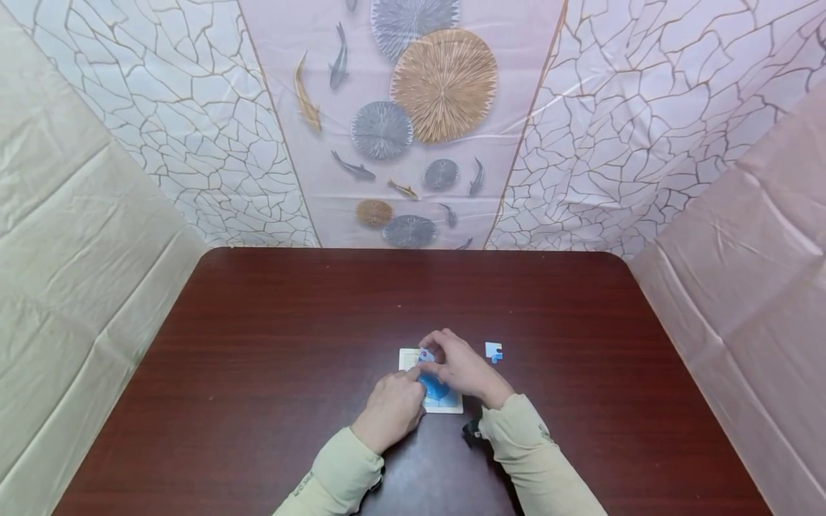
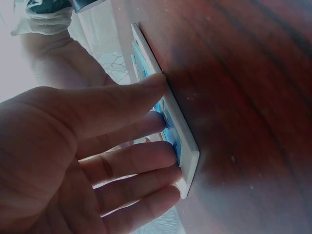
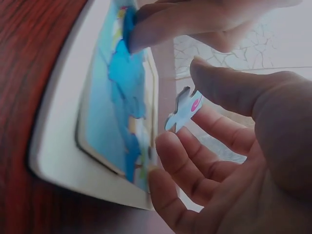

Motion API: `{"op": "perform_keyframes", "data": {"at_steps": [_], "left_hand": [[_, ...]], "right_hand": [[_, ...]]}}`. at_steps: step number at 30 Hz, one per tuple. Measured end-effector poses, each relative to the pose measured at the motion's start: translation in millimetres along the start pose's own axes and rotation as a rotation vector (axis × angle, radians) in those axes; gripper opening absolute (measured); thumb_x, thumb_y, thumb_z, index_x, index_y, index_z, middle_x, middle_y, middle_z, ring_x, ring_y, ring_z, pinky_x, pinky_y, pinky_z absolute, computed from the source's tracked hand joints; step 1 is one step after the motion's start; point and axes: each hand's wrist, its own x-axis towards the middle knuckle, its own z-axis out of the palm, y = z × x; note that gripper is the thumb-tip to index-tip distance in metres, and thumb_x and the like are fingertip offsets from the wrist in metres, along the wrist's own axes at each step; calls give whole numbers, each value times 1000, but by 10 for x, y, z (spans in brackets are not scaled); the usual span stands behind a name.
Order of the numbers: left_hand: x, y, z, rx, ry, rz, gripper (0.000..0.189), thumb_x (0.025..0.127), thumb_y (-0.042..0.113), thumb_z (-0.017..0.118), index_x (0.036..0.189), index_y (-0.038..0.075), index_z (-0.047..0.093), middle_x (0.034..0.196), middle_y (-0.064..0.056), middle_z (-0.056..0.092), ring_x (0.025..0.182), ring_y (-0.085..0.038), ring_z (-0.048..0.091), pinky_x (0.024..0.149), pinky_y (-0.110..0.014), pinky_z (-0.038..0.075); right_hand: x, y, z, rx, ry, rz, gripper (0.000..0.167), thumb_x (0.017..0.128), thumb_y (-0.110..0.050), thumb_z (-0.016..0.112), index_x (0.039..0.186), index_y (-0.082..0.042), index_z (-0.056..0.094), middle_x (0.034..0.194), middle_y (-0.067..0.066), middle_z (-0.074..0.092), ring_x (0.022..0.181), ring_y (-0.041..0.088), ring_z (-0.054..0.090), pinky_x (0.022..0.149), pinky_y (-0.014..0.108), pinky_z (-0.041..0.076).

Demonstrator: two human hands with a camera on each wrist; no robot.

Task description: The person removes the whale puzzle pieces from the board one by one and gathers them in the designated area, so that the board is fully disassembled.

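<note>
A small jigsaw puzzle in a white tray frame (image 1: pixel 445 411) lies on the table, its picture mostly blue. My right hand (image 1: pixel 461 365) is over the far part of it, pinching a light-blue puzzle piece (image 3: pixel 184 109) with a pink swirl. In the right wrist view the piece is tilted and raised off the picture (image 3: pixel 100 122). My left hand (image 1: pixel 390 408) rests at the near left side of the puzzle. Its fingertips (image 2: pixel 168 153) press on the picture while the thumb lies against the frame's edge, as the left wrist view shows.
Another loose puzzle piece (image 1: pixel 493 350), light blue with some yellow, lies on the dark red-brown table (image 1: pixel 284 322) to the right of the frame. Patterned cloth (image 1: pixel 445 86) hangs behind the table, and pale cloth walls (image 1: pixel 742 251) stand at both sides.
</note>
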Motion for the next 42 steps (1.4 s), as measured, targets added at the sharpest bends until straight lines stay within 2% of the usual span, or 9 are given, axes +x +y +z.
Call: {"op": "perform_keyframes", "data": {"at_steps": [7,14,20,24,30,37,42], "left_hand": [[11,13,-12,3,-15,-8,17,69,19,79,62,13,64,79,0,59,63,-19,57,53,-32,46],[18,20,-15,1,-53,-21,14,72,18,76,65,13,66,76,0,56,63,-20,57,53,-32,45],[16,17,-12,10,-34,-10,14,71,17,76,63,13,65,74,0,54,61,-20,56,52,-32,44],[15,15,-9,18,-14,-2,15,70,16,76,61,13,64,72,0,53,60,-20,55,51,-32,44],[19,13,-3,20,-29,-7,15,71,18,76,63,13,64,73,0,53,61,-20,55,52,-32,44],[6,23,1,8,-33,-10,15,72,18,76,64,13,64,73,0,53,61,-19,55,52,-31,44],[-5,36,-4,6,-23,-8,16,72,16,74,61,13,63,72,1,53,60,-19,54,52,-31,44]], "right_hand": [[-83,-50,-152,33,1,29,35,88,-21,73,117,-5,61,99,3,56,87,16,56,79,34,49],[-214,-3,-397,-48,57,65,34,87,-19,74,117,-7,63,98,1,56,87,15,56,75,33,50],[-343,99,-579,-79,103,88,36,86,-15,74,118,-6,63,99,5,55,90,22,58,72,35,50],[-414,171,-660,-86,133,96,36,85,-13,75,118,-5,63,101,7,54,93,25,59,73,36,50],[-488,234,-763,-104,153,136,36,84,-12,75,118,-6,63,103,8,52,91,23,59,67,32,49],[-584,310,-847,-153,158,187,37,82,-11,77,117,-8,66,104,9,54,93,27,60,73,36,49],[-652,382,-902,-173,161,208,37,82,-10,77,117,-7,67,102,9,54,89,25,57,73,36,48]]}}
